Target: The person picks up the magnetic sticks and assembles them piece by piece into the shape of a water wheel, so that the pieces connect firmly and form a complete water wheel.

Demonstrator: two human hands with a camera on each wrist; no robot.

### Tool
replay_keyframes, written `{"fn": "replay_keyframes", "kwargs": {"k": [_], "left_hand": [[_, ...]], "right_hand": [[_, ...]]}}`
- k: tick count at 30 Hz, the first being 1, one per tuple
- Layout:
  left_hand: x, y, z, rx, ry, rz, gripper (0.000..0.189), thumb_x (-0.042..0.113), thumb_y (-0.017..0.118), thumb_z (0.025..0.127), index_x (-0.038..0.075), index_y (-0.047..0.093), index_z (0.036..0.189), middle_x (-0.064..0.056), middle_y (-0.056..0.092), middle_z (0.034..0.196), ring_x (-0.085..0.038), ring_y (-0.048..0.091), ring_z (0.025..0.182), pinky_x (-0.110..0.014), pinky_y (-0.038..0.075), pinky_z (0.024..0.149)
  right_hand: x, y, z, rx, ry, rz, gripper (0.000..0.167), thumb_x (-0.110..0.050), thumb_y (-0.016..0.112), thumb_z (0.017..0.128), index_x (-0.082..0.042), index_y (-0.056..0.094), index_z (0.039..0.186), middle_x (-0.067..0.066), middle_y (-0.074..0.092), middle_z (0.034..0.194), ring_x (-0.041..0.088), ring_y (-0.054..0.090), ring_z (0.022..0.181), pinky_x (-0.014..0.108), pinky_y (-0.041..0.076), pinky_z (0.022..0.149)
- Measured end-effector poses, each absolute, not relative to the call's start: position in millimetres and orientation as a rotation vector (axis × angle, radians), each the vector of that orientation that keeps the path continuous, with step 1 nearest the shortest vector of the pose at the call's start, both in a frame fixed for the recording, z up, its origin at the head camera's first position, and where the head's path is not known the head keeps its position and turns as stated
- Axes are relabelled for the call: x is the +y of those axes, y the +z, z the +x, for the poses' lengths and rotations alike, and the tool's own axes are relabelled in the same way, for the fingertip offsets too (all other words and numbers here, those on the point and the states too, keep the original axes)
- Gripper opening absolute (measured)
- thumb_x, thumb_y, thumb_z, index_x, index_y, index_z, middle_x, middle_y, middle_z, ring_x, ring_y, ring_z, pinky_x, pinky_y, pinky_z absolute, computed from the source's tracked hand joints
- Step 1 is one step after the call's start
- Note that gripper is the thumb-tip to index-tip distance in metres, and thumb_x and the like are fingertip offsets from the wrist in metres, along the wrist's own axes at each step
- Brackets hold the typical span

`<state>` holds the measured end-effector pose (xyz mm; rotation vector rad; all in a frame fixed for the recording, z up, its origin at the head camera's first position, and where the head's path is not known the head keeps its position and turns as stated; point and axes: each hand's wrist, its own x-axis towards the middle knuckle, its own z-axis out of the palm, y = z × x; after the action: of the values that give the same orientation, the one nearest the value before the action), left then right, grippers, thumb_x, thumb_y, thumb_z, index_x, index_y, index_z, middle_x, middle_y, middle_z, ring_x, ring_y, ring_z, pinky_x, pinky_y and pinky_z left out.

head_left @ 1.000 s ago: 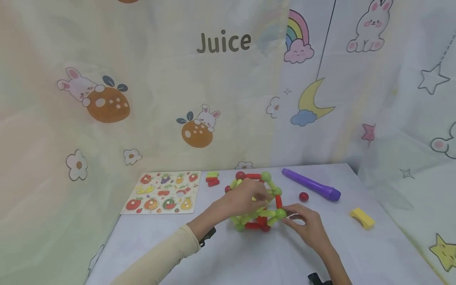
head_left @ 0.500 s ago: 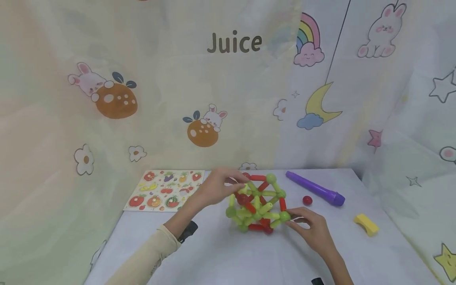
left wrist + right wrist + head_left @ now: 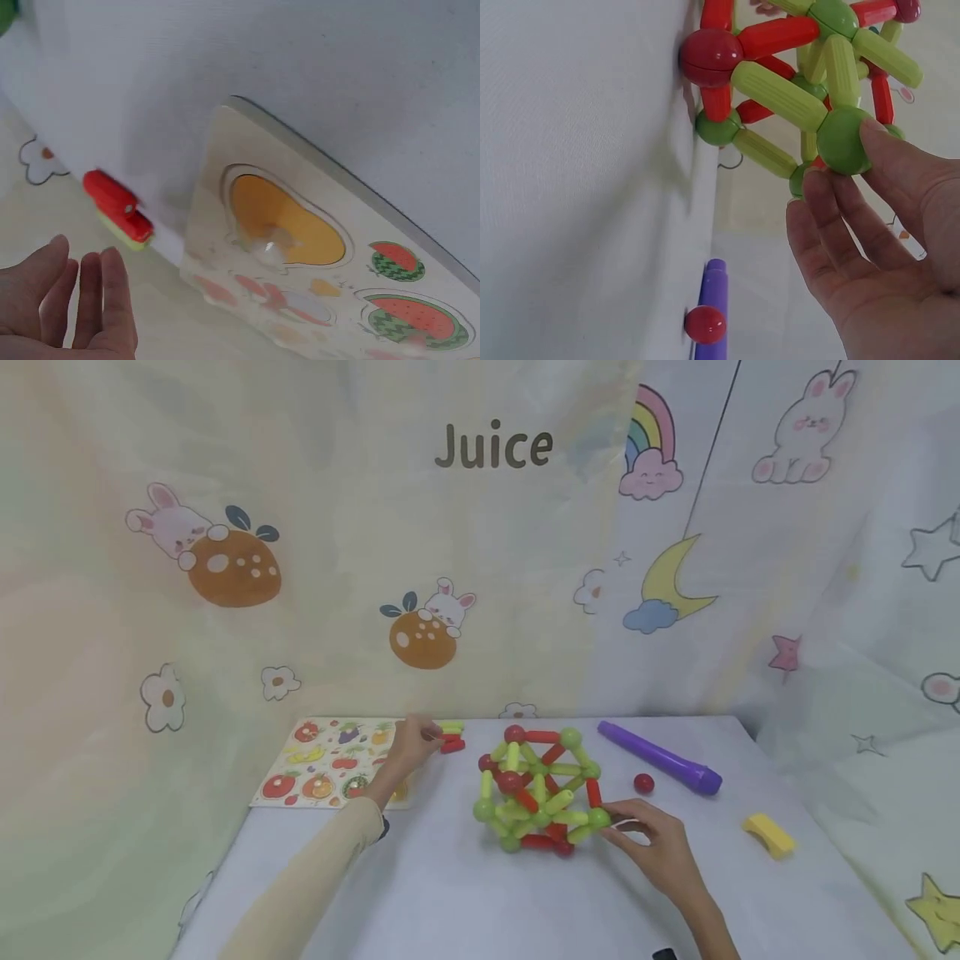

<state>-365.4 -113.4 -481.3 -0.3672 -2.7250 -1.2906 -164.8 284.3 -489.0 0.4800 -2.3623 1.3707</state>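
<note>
A structure of red and yellow-green rods joined by balls (image 3: 542, 817) stands on the table in the head view. At its right corner, my right hand (image 3: 651, 837) pinches a green ball (image 3: 844, 141) between thumb and fingers. My left hand (image 3: 411, 745) reaches over the right edge of the fruit puzzle board (image 3: 279, 802), its fingers relaxed with nothing between them. Just beyond those fingertips lie several loose red and yellow-green rods (image 3: 452, 745). In the left wrist view, red rods (image 3: 112, 196) show a short way from the fingers (image 3: 114, 281).
A purple toy microphone (image 3: 660, 758) lies at the back right, with a loose red ball (image 3: 643, 783) beside it. Farther right is a yellow arched block (image 3: 769, 836). A printed curtain (image 3: 510, 585) hangs right behind the table's back edge.
My left hand has left the structure's upper part and moved left and back to the loose rods. My right hand stays at the green ball.
</note>
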Motion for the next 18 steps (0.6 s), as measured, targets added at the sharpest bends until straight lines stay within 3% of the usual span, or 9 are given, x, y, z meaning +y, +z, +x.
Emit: {"fn": "replay_keyframes", "kwargs": {"k": [4, 5, 7, 12, 18], "left_hand": [[-107, -495, -370, -2.807, -1.250, -0.262, 0.017, -0.004, 0.076, 0.094, -0.007, 0.079, 0.110, -0.021, 0.077, 0.113, -0.036, 0.073, 0.103, -0.053, 0.059, 0.098], [-105, -498, -371, -2.819, -1.233, -0.254, 0.018, -0.005, 0.076, 0.093, -0.007, 0.079, 0.110, -0.021, 0.077, 0.113, -0.036, 0.073, 0.103, -0.049, 0.062, 0.090], [-104, -502, -372, -2.833, -1.190, -0.255, 0.018, -0.006, 0.075, 0.092, -0.007, 0.080, 0.110, -0.021, 0.078, 0.113, -0.035, 0.073, 0.103, -0.046, 0.063, 0.089], [-104, -508, -373, -2.830, -1.068, -0.350, 0.017, -0.012, 0.073, 0.088, -0.007, 0.081, 0.102, -0.022, 0.080, 0.106, -0.033, 0.073, 0.094, -0.044, 0.063, 0.084], [-101, -515, -375, -2.866, -0.964, -0.367, 0.023, -0.015, 0.069, 0.088, -0.004, 0.083, 0.101, -0.013, 0.078, 0.093, -0.021, 0.059, 0.080, -0.029, 0.048, 0.069]], "right_hand": [[286, -491, -165, -2.369, 1.384, 0.491, 0.039, 0.003, 0.087, 0.086, -0.010, 0.078, 0.122, 0.004, 0.079, 0.112, 0.014, 0.075, 0.097, 0.027, 0.064, 0.083], [287, -491, -164, -2.370, 1.381, 0.492, 0.040, 0.003, 0.087, 0.086, -0.010, 0.078, 0.122, 0.004, 0.079, 0.112, 0.015, 0.076, 0.096, 0.027, 0.064, 0.083], [287, -491, -164, -2.365, 1.385, 0.495, 0.040, 0.004, 0.087, 0.086, -0.010, 0.078, 0.122, 0.004, 0.079, 0.112, 0.016, 0.076, 0.096, 0.026, 0.063, 0.083], [288, -491, -164, -2.366, 1.383, 0.493, 0.040, 0.002, 0.087, 0.086, -0.011, 0.078, 0.122, 0.004, 0.080, 0.112, 0.016, 0.076, 0.096, 0.027, 0.064, 0.083], [287, -490, -163, -2.381, 1.386, 0.459, 0.038, 0.000, 0.087, 0.087, -0.012, 0.078, 0.122, 0.002, 0.080, 0.112, 0.012, 0.075, 0.097, 0.028, 0.064, 0.083]]}}
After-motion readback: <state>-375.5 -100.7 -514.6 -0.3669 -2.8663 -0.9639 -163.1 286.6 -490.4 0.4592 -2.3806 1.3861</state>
